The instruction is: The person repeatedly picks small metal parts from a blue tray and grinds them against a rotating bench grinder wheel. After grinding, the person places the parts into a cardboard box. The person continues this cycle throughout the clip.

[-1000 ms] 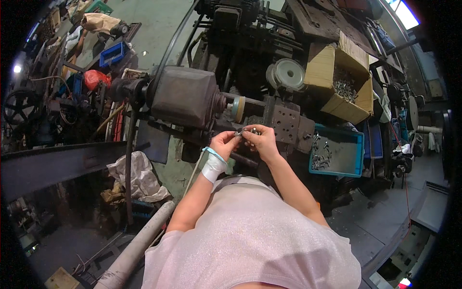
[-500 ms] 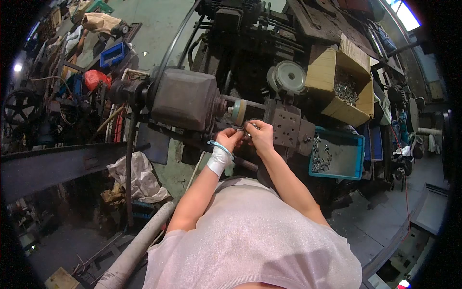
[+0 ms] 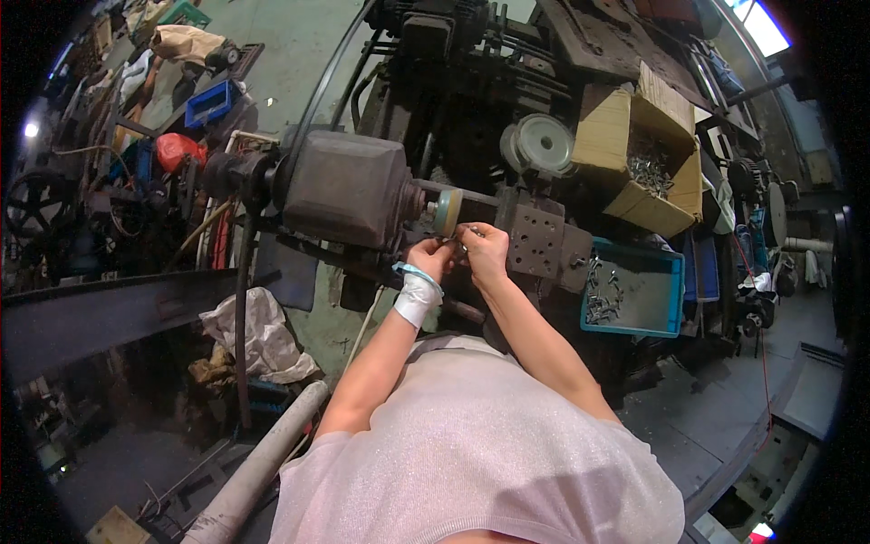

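Just below a small round wheel point(image 3: 448, 212) with a tan and greenish rim, both my hands come close together. My left hand point(image 3: 430, 259), with a white wrap and a pale blue band at the wrist, has its fingers pinched. My right hand point(image 3: 485, 249) is closed beside it, fingertips pressed together near the wheel's lower edge. A small metallic piece shows between the fingers, too small and covered to name. The wheel sits on the spindle of a dark machine head point(image 3: 344, 186). To the right of my right hand stands a steel block point(image 3: 536, 238) with several holes.
A teal tray point(image 3: 652, 295) with several small metal parts lies at right. Behind it stands an open cardboard box point(image 3: 603, 136) full of metal parts. A pulley point(image 3: 546, 142) is mounted at the back. A grey pipe point(image 3: 263, 462) slants up at lower left, near a crumpled sack point(image 3: 263, 335).
My right hand has shifted slightly left and up, nearer the wheel. My left hand has hardly moved and stays pinched.
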Motion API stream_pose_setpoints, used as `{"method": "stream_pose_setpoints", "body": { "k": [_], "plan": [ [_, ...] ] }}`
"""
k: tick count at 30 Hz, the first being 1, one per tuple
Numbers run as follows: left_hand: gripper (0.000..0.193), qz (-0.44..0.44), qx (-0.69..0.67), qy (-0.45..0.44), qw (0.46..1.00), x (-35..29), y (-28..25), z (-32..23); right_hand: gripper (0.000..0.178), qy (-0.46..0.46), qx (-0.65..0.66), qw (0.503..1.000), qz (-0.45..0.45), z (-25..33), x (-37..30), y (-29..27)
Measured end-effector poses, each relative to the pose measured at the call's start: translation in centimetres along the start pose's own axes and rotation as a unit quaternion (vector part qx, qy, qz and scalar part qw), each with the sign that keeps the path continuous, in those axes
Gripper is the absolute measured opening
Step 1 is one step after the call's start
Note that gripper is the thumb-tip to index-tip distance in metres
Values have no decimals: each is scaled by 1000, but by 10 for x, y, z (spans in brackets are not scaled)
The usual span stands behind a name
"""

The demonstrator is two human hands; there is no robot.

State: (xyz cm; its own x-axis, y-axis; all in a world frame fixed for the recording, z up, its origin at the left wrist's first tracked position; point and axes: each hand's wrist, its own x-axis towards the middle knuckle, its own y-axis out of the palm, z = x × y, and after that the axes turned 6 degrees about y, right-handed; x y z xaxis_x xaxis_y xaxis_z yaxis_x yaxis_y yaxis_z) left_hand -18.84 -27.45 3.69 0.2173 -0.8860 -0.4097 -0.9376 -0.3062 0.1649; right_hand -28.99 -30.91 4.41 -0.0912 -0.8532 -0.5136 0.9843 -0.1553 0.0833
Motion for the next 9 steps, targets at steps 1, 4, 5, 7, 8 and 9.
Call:
{"method": "stream_pose_setpoints", "body": {
  "k": [1, 4, 5, 7, 8, 9],
  "plan": [
    [13, 3, 0, -1, 1000, 0, 0, 0, 13, 2, 5, 1000, -3, -1, 1, 0],
    [13, 7, -6, -5, 1000, -1, 1, -4, 14, 1, 13, 1000, -10, -4, 2, 0],
    [13, 7, -10, -5, 1000, -2, 1, -6, 14, -2, 13, 1000, -11, -3, 2, 1],
    [13, 7, -3, -3, 1000, -3, 1, -8, 14, 7, 3, 1000, -20, 1, -2, 1],
    [13, 6, 1, -3, 1000, -4, 1, -8, 15, 12, -2, 1000, -24, 7, -7, 2],
    [13, 6, 1, -3, 1000, -4, 1, -8, 15, 12, -2, 1000, -24, 8, -7, 3]
  ]
}}
